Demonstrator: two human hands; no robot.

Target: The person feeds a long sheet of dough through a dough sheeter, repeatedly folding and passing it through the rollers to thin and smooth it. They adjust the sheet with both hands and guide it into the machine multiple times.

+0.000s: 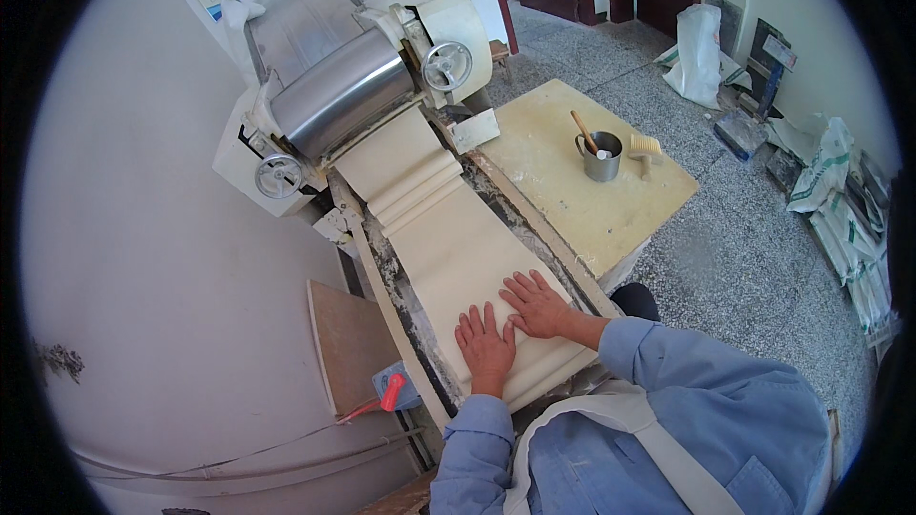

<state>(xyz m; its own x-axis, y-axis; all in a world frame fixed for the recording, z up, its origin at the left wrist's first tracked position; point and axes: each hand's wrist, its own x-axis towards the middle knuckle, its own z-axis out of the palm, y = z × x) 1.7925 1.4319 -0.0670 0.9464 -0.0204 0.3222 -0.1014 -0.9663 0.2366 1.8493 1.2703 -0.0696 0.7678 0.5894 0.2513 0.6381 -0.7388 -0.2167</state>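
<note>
A long, smooth sheet of pale dough (458, 236) lies along the bed of a dough sheeter, with folds bunched across it near the rollers. My left hand (486, 349) rests palm down on the near part of the sheet, fingers slightly apart. Beside it, my right hand (535, 306) also presses flat on the dough with its fingers spread. Neither hand grips anything. Layered folds show at the dough's near end, close to my apron. The sheeter's steel roller (347, 89) stands at the far end, and the dough reaches up to just beneath it.
Handwheels (447, 66) flank the roller. A yellowish side table (572, 222) at the right holds a metal mug (602, 157) with a wooden-handled tool and a pale brush (646, 150). Left are a leaning board (351, 343) and a red-handled switch box (396, 388). Sacks (830, 164) line the right wall.
</note>
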